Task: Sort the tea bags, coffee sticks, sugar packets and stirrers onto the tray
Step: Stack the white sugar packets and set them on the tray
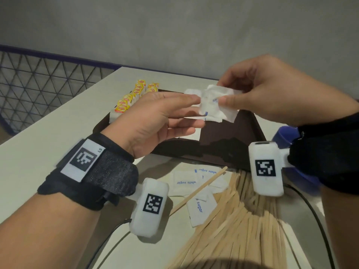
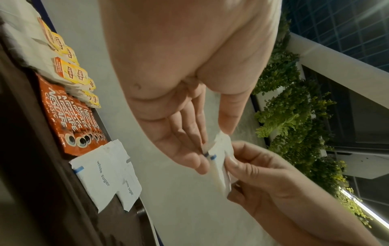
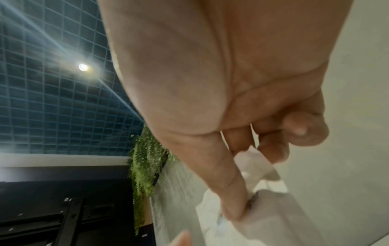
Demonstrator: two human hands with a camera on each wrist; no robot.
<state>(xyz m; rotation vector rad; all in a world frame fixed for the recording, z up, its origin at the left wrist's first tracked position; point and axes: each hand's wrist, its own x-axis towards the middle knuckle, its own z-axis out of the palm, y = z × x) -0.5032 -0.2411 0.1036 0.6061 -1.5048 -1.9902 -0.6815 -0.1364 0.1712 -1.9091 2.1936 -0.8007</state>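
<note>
Both hands hold a small bunch of white sugar packets [image 1: 215,102] above the dark tray [image 1: 242,133]. I see the left hand [image 1: 155,121] pinching one end with fingers nearly straight, the right hand [image 1: 268,90] gripping the other. More packets [image 2: 101,173], coffee sticks [image 2: 71,119] and tea bags [image 1: 132,98] lie on the tray; stirrers [image 1: 242,226] lie on the table [image 1: 48,133].

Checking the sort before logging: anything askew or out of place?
One wooden stirrer lies slanted across the loose sugar packets on the table, apart from the stirrer pile. The held sugar packets look crumpled.
</note>
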